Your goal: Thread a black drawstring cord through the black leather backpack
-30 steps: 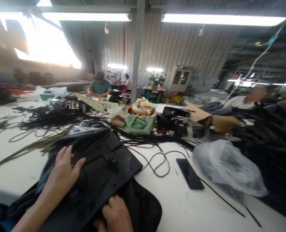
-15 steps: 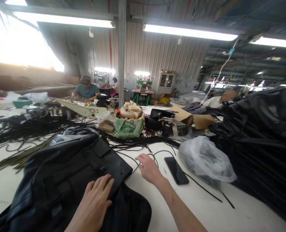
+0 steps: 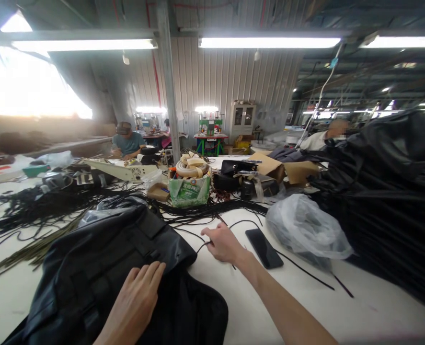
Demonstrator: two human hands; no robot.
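A black bag [image 3: 108,258] lies on the white table at the left and front. My left hand [image 3: 140,292] rests flat on it, fingers extended close together, gripping nothing. To the right of the bag's flap, my right hand [image 3: 221,242] is over the table with its fingers curled closed around a thin black cord [image 3: 202,247]. More cord shows behind and below that hand. A black phone [image 3: 264,248] lies just right of the right hand.
A clear plastic bag [image 3: 307,230] sits beyond the phone, beside a large black heap [image 3: 381,206]. Behind are black cords [image 3: 212,211], a green-white container [image 3: 189,190] and black pouches [image 3: 237,167]. Two people sit farther back, one at left and one at right.
The fingers of my right hand have closed on the cord. My left hand has shifted slightly left, its fingers closer together. The camera view has tilted a little.
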